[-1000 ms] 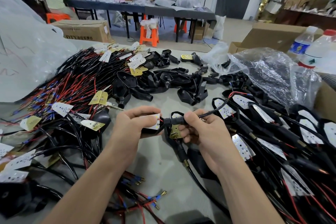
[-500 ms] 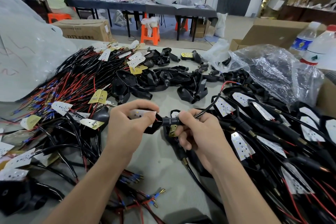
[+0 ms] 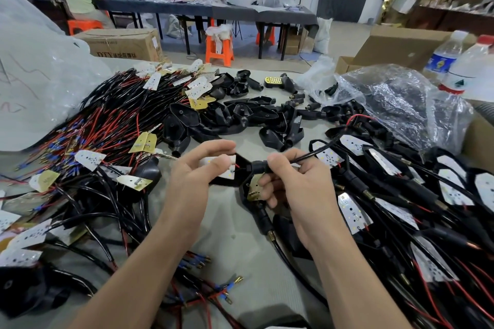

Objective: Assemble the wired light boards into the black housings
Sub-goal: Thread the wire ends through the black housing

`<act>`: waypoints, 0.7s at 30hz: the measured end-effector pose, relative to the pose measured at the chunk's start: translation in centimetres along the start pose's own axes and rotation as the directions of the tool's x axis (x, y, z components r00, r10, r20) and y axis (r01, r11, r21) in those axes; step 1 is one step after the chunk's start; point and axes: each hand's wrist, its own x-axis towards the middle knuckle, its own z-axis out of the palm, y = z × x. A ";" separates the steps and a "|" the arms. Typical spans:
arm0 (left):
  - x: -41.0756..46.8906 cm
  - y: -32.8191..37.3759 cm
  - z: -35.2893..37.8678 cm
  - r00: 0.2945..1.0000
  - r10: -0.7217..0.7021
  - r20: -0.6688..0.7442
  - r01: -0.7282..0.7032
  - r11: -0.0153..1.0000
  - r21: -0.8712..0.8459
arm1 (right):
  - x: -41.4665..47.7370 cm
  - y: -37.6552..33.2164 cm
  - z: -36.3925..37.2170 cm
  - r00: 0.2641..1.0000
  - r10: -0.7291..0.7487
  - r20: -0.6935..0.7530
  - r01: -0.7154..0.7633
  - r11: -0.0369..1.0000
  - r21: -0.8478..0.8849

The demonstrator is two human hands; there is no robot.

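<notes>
Two hands share one black housing point(image 3: 242, 168): my left hand point(image 3: 195, 176) pinches its wide end, holding the light board point(image 3: 221, 165) in to steady it; my right hand point(image 3: 299, 187) grips the stem point(image 3: 258, 167) just beside, wire point(image 3: 310, 155) trailing beyond, probably to draw slack. Fingers point(image 3: 213, 147) hide whether the board sits flush.
</notes>
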 end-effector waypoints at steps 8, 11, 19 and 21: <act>0.3 -0.5 -0.9 0.971 0.097 -0.218 -0.056 0.981 0.186 | 0.0 0.3 -0.3 0.991 -0.070 -0.113 0.070 0.998 -0.007; 0.3 -0.5 -0.4 0.964 0.046 -0.261 -0.015 0.993 0.119 | 0.0 0.6 -0.1 0.993 -0.050 -0.104 0.051 0.999 0.007; 0.4 0.5 -0.4 0.960 -0.278 0.033 0.280 0.948 -0.149 | -0.2 0.4 0.0 0.993 -0.074 -0.092 0.077 0.997 0.030; 0.4 0.7 -0.2 0.958 -0.287 0.004 0.282 0.939 -0.198 | -0.3 -0.6 0.2 0.989 -0.109 -0.101 0.091 0.982 -0.167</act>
